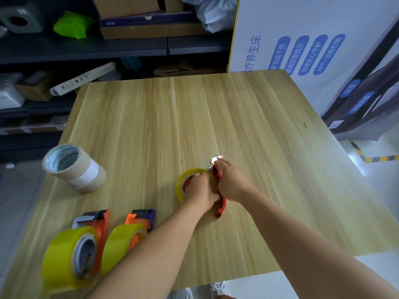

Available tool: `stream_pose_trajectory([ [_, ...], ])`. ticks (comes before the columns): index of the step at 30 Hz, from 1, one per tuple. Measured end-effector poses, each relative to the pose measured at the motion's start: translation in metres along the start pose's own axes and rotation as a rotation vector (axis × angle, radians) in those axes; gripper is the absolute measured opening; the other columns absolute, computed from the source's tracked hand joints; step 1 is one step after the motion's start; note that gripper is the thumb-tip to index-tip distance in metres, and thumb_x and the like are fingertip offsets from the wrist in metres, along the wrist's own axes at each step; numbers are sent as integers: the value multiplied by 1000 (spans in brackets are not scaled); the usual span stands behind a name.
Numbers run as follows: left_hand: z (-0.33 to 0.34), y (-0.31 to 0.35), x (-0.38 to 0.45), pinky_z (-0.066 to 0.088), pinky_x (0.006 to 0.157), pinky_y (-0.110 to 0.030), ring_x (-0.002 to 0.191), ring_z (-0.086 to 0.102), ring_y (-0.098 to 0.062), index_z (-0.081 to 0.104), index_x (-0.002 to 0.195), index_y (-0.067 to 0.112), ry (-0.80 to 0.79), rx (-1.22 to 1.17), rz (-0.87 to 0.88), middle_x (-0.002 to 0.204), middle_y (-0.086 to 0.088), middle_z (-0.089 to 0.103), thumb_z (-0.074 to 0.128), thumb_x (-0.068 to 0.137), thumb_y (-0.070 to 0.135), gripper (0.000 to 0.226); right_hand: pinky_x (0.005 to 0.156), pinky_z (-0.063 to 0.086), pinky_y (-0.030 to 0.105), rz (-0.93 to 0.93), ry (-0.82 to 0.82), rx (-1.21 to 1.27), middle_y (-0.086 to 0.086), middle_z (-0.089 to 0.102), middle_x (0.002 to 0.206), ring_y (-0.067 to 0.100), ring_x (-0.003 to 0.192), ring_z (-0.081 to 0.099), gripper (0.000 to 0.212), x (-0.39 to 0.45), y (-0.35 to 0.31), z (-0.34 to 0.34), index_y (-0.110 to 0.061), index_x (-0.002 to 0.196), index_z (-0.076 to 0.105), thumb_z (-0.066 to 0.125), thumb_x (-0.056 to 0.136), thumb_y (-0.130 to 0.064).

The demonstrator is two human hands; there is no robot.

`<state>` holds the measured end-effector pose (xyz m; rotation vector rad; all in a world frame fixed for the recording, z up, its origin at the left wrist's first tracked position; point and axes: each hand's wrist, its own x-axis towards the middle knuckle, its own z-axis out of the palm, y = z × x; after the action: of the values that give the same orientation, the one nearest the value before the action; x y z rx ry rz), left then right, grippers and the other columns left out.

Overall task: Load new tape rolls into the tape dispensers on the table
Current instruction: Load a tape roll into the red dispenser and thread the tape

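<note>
Just right of the frame's centre, low on the wooden table [248, 117], both hands meet over one red tape dispenser [220, 207]. Fingers of the left hand [204, 194] curl over the top of a yellow-tinted tape roll [181, 185], pressing it against the dispenser's red hub, which shows through the roll's core. Fingers of the right hand [231, 182] wrap the dispenser's red frame from the right, the fingertips up near its metal cutter plate [216, 159]; the curved red handle pokes out below both hands. At the lower left of the frame stand two orange dispensers, the left one [101, 225] and the right one [140, 223], each already carrying a fat yellow roll. Farther up the left edge sits a stack of tape rolls [74, 167], tan with one white, well apart from the hands. Dark shelving with boxes [129, 24] fills the upper left, and a white printed carton [298, 50] the upper right.
</note>
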<state>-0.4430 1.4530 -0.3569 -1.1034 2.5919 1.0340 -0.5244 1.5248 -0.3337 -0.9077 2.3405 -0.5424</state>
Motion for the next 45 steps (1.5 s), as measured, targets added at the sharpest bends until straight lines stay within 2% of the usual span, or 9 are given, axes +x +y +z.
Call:
stream_pose_trajectory([
  [6, -22, -20, 4, 38, 98, -34, 126, 36, -24, 43, 136, 22, 191, 203, 61, 137, -1, 43, 61, 89, 30, 51, 81, 40, 22, 13, 3, 6, -9, 16, 158, 23, 126, 48, 67, -2, 4, 3, -17, 148, 30, 40, 85, 4],
  [9, -30, -30, 11, 36, 104, -37, 131, 32, -25, 36, 143, 26, 67, 247, 89, 146, 2, 38, 46, 97, 22, 48, 88, 44, 26, 10, -6, -11, -10, 13, 158, 22, 125, 48, 65, -3, 2, 3, -15, 148, 29, 39, 86, 3],
  [16, -27, -41, 12, 47, 91, -40, 117, 48, -31, 49, 134, 23, 17, 224, -10, 129, -9, 52, 45, 96, 19, 39, 62, 43, 29, 57, -14, -87, -15, 12, 156, 24, 100, 60, 71, -1, -4, 6, -20, 147, 28, 47, 82, 4],
  [24, -14, -40, -7, 59, 60, -40, 84, 57, -35, 26, 142, 25, 84, -99, -384, 133, -15, 34, 52, 86, 1, 66, 74, 47, 29, 77, 55, -109, -14, 9, 159, 24, 117, 55, 78, -2, -4, 12, -24, 150, 22, 44, 81, 4],
  [28, -10, -33, -13, 58, 52, -38, 79, 66, -38, 27, 135, 18, 23, -180, -456, 124, -16, 46, 58, 81, -2, 65, 69, 47, 30, 76, 67, -128, -13, 12, 158, 25, 112, 57, 77, -2, -5, 12, -25, 150, 24, 45, 81, 5],
  [36, -11, -37, -11, 58, 76, -39, 91, 67, -31, 39, 125, 8, -52, -165, -467, 110, -13, 64, 58, 89, 18, 43, 61, 45, 34, 133, 151, -39, 7, 54, 123, 24, 76, 53, 69, -8, -3, 20, -27, 144, 22, 44, 84, -2],
  [40, -12, -33, -13, 58, 77, -35, 87, 71, -28, 55, 109, 1, -174, -129, -467, 97, -15, 72, 57, 92, 15, 22, 54, 45, 34, 212, 119, -47, 12, 58, 119, 30, 82, 61, 75, -7, 0, 26, -24, 149, 7, 49, 88, -10],
  [43, -11, -29, -13, 59, 78, -34, 85, 71, -27, 57, 109, -3, -217, -195, -486, 98, -17, 71, 52, 95, 13, 22, 76, 47, 39, 133, 71, -41, 6, 42, 139, 31, 114, 53, 79, -7, 0, 28, -18, 149, 9, 57, 88, -34],
  [45, -10, -26, -15, 60, 66, -30, 80, 71, -25, 54, 117, -4, -223, -255, -502, 100, -18, 71, 48, 97, 12, 26, 107, 32, 45, 122, 33, -130, 3, 16, 155, 30, 141, 23, 99, -10, 0, 30, -18, 150, 3, 61, 79, -54],
])
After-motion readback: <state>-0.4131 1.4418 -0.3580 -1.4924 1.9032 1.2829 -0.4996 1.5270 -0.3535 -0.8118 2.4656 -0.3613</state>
